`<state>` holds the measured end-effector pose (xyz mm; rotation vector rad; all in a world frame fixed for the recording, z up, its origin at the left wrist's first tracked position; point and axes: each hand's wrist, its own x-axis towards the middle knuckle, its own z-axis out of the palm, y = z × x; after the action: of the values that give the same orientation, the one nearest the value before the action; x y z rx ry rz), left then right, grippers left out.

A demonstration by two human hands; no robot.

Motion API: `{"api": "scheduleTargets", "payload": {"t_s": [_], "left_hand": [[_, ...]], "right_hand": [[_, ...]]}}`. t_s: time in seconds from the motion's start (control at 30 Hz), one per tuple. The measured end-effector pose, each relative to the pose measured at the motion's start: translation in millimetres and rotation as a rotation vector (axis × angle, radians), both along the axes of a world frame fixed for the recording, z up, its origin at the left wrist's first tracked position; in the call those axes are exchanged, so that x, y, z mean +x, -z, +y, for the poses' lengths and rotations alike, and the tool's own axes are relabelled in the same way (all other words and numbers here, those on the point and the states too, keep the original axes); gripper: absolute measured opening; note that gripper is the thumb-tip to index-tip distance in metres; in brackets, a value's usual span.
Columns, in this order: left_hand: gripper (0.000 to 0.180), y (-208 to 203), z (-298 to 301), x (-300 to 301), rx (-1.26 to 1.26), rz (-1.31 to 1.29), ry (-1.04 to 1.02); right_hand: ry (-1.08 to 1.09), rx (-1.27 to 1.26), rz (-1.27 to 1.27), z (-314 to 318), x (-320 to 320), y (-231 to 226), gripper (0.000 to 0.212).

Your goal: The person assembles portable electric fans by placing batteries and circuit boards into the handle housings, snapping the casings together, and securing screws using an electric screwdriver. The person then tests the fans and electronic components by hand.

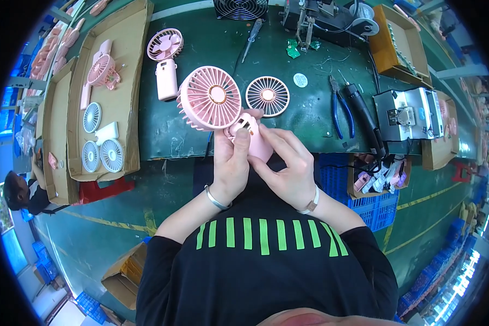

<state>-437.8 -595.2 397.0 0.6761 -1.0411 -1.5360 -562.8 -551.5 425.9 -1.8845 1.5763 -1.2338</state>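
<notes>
The left hand point(231, 169) and right hand point(289, 163) grip a pink fan point(218, 106) by its handle point(261, 144), I see, just above the frame's centre, its round slatted head point(204, 98) gold-ringed at the hub point(218, 94), a dark window point(245, 125) below

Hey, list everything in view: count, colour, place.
Workbench: one, green, centre
Held fan: one, pink, near edge
Second fan: one, pink, upper left
Loose grille: one, pale, beside held fan
Cooling fan: one, black, far edge
Screwdriver: one, grey, far side
Circuit boards: a few, green, far side
Disc: one, white, centre right
Pliers: one, blue-handled, right
Cylindrical tool: one, black, right
Machine: one, silvery, right
Trays: two, brown, left
Tray grilles: three, white, wider tray
Person: one, dark top, far left
Farther off: too blurred to count
Left grip: one, bare, on held fan
Right grip: one, bare, on held fan
</notes>
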Motion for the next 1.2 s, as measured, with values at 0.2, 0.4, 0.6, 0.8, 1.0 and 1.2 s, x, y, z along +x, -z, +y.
{"api": "scheduleTargets", "payload": {"t_s": [0.2, 0.4, 0.6, 0.8, 1.0, 1.2], "left_hand": [[0.035, -13, -1, 6, 0.286, 0.153, 0.022], [0.033, -12, -3, 14, 0.565, 0.245, 0.151], [0.037, -13, 3, 13, 0.587, 0.170, 0.228], [0.039, -6, 5, 17, 0.610, 0.297, 0.278], [0.042, -3, 7, 13, 0.435, 0.219, 0.296], [0.044, -4, 0, 10, 0.331, 0.100, 0.215]], "right_hand": [[0.186, -0.016, -0.084, -8, -17, 4, 0.048], [0.200, -0.146, 0.209, -23, -40, 7, 0.028], [-0.067, -0.187, 0.062, -28, -12, 6, 0.013], [-0.058, -0.192, 0.108, -23, -14, 13, 0.010], [0.003, -0.078, -0.200, -24, -38, 20, 0.017], [0.180, -0.023, 0.269, -23, -67, 36, 0.041]]}}
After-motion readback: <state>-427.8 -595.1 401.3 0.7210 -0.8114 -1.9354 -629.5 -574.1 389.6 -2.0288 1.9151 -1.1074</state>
